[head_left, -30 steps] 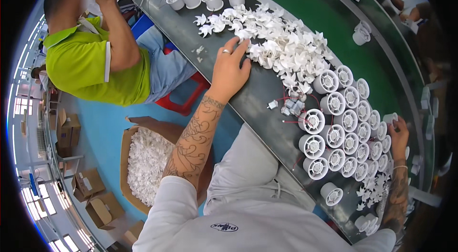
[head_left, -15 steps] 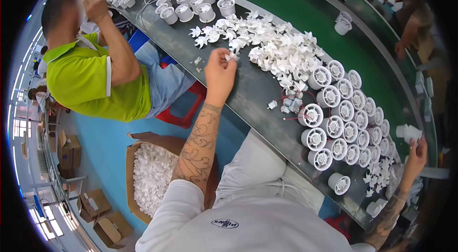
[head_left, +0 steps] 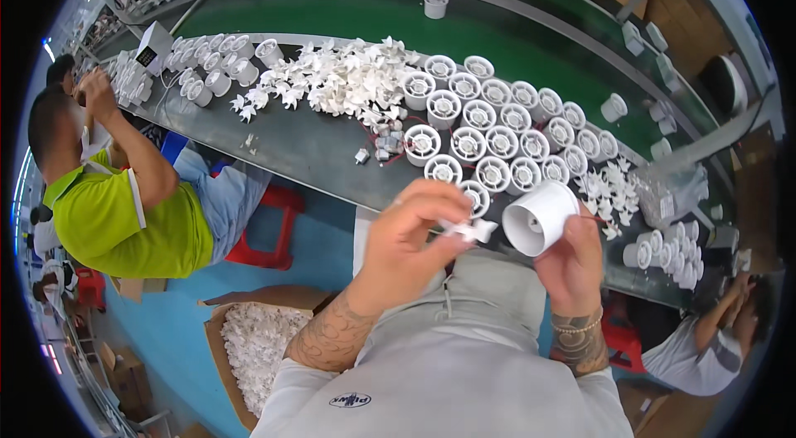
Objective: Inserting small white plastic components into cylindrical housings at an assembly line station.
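From my remote station I see a blue floor (head_left: 327, 251), a dark worktable (head_left: 290, 139) running alongside a green conveyor belt (head_left: 332, 15), a red stool (head_left: 280, 199) by the worktable's near edge, brown cartons (head_left: 124, 380) at lower left, and a bright light (head_left: 47, 48) toward the upper left.

Lit bright & fairly even; dims toward R rim. Glares at lights (head_left: 47, 49), far L. Bends belt (head_left: 332, 17) into arc, w/ black corners. Softens slightly at L hand (head_left: 406, 237); reads crisper on cups (head_left: 478, 115).
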Tool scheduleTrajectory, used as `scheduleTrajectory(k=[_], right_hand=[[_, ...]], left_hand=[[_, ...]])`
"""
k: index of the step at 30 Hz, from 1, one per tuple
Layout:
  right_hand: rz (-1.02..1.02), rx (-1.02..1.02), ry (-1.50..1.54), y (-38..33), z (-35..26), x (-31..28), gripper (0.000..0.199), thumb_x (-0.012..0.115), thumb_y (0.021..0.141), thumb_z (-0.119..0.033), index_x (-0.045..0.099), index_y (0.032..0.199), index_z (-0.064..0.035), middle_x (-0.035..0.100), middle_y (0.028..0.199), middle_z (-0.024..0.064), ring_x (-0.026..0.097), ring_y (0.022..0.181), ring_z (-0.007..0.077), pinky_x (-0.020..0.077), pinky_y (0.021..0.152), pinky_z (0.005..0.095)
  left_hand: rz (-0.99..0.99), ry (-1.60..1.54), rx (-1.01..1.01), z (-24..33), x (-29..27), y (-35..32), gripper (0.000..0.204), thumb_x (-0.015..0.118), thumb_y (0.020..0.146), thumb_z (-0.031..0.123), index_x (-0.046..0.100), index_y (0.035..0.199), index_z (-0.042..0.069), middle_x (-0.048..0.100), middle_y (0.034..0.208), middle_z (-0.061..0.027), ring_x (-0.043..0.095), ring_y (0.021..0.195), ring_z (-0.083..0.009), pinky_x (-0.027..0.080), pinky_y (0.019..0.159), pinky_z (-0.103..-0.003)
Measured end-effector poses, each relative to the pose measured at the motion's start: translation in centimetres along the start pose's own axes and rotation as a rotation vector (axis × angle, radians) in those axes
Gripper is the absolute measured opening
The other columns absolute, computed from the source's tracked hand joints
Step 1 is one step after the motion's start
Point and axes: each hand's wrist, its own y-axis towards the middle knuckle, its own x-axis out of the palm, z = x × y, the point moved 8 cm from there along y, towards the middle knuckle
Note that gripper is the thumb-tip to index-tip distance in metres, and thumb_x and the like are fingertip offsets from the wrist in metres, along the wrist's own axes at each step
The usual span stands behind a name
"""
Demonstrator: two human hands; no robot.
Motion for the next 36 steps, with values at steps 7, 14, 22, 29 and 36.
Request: scheduleTrajectory(k=[7, 14, 22, 29, 36], right_hand=[[-0.093, 0.123, 0.187, -2.4, 0.7, 1.1, 0.050, 0.051, 0.096, -0.034, 0.045, 0.132, 0.0010, 0.055, 0.127, 0.0184, 0.055, 0.116, 0.0292, 0.0448, 0.099, 0.0428], [0.004, 0.113, 0.232, -4.3, -0.9, 0.2, 0.046, 0.048, 0.098, -0.034, 0.047, 0.132, -0.0019, 0.057, 0.125, 0.0150, 0.057, 0.114, 0.0275, 0.0492, 0.093, 0.0413], [-0.057, 0.061, 0.201, -6.9, -1.8, -1.0, 0.050, 0.047, 0.098, -0.035, 0.044, 0.132, 0.0018, 0.056, 0.125, 0.0154, 0.056, 0.114, 0.0262, 0.0467, 0.095, 0.0398], [-0.007, 0.039, 0.144, -7.7, -2.3, -0.8, 0.052, 0.054, 0.096, -0.034, 0.047, 0.128, 0.0063, 0.060, 0.117, 0.0158, 0.060, 0.106, 0.0234, 0.0489, 0.091, 0.0374], [0.018, 0.029, 0.140, -7.5, -2.1, -0.8, 0.050, 0.061, 0.093, -0.030, 0.051, 0.123, 0.0088, 0.063, 0.111, 0.0164, 0.063, 0.102, 0.0222, 0.0507, 0.089, 0.0366]], left_hand=[[-0.152, 0.524, 0.266, 4.3, 5.5, 0.2, 0.027, 0.070, 0.077, -0.004, 0.061, 0.102, -0.002, 0.058, 0.096, -0.0133, 0.059, 0.080, -0.0210, 0.049, 0.069, -0.031], [-0.142, 0.481, 0.333, 5.1, 6.7, -0.1, 0.027, 0.075, 0.072, -0.002, 0.067, 0.098, 0.002, 0.059, 0.103, -0.0132, 0.060, 0.093, -0.0266, 0.051, 0.077, -0.035], [-0.264, 0.353, 0.273, 3.3, 10.1, -1.1, 0.025, 0.077, 0.071, 0.004, 0.070, 0.095, 0.007, 0.057, 0.115, -0.0119, 0.061, 0.098, -0.0261, 0.054, 0.078, -0.034], [-0.180, 0.310, 0.179, 2.5, 10.0, -2.1, 0.020, 0.079, 0.070, 0.001, 0.073, 0.089, 0.004, 0.063, 0.109, -0.0110, 0.068, 0.083, -0.0212, 0.057, 0.072, -0.029], [-0.090, 0.175, -0.077, 0.9, 9.2, -2.7, 0.017, 0.079, 0.070, 0.000, 0.072, 0.086, 0.002, 0.066, 0.109, -0.0119, 0.066, 0.092, -0.0186, 0.054, 0.076, -0.028]])
